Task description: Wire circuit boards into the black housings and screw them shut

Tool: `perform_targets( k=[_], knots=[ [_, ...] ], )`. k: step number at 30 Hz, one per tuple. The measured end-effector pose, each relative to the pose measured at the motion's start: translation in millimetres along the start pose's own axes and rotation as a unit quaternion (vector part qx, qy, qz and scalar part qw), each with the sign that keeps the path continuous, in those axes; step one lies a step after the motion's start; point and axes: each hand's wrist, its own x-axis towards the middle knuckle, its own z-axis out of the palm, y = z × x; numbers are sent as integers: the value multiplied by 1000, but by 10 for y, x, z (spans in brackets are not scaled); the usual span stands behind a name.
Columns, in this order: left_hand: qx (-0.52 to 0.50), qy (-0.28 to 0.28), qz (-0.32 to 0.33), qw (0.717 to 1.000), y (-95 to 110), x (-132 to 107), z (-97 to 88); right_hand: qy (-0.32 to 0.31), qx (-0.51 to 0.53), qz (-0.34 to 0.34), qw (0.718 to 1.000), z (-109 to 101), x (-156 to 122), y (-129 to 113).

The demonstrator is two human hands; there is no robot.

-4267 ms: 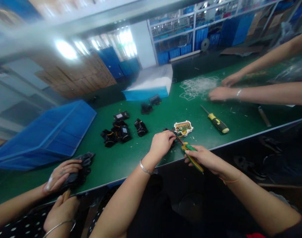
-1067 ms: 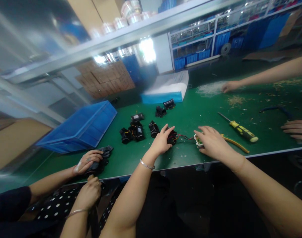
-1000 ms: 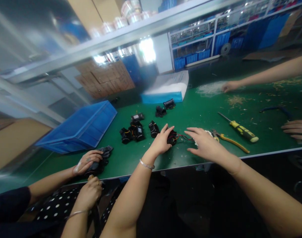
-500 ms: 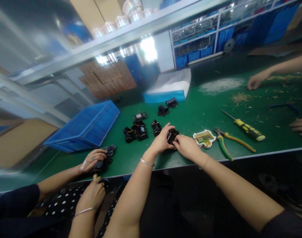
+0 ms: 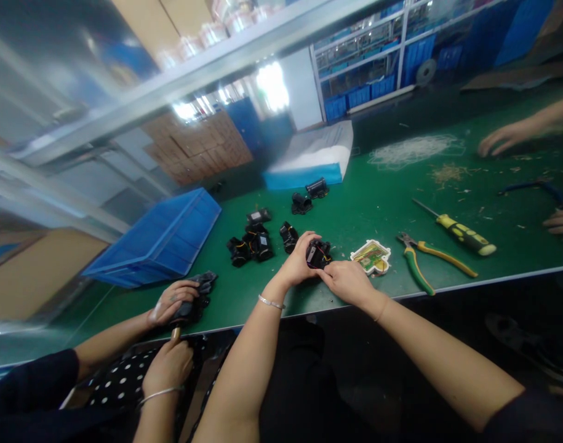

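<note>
My left hand (image 5: 302,259) is wrapped round a black plastic housing (image 5: 317,253) just above the front of the green bench. Thin yellow and red wires show in the housing's open side. From the right, my right hand (image 5: 348,281) has its fingers closed at the housing's lower edge; its fingertips are partly hidden. Just beyond my right hand lies a white-rimmed part (image 5: 371,256) with a greenish inside. Several similar black housings (image 5: 261,245) rest beyond my left hand, one of them (image 5: 288,237) close to it.
Pliers (image 5: 419,261) and a screwdriver (image 5: 466,234) lie to the right. A blue crate (image 5: 147,243) stands left. A co-worker's hands (image 5: 173,301) work on a dark part at the left front. Another person's hand (image 5: 505,138) is at the far right, near loose white strands (image 5: 415,151).
The housing in my hands has turned, showing more of its wires. My right hand has shifted slightly down and left. At far right, the other person's hand has moved away to the right.
</note>
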Motion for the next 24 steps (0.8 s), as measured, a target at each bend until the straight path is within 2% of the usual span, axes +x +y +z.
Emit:
perform_targets(
  k=[6, 11, 15, 18, 20, 24],
  knots=[
    [-9, -5, 1, 1000, -9, -14, -18, 13, 32, -47, 998, 54, -13, 94],
    [-23, -13, 2, 1000, -39, -4, 1, 0, 67, -73, 995, 49, -22, 161],
    [-20, -2, -3, 1000, -24, 7, 27, 7, 91, -45, 995, 13, -54, 200],
    [-1, 11, -22, 1000, 3, 11, 45, 21, 148, -11, 989, -57, -86, 230],
    [10, 20, -29, 999, 27, 16, 59, 55, 204, 17, 977, -115, -98, 250],
    [26, 38, -24, 999, 107, 39, 91, 176, 283, 60, 941, -179, -51, 295]
  ],
)
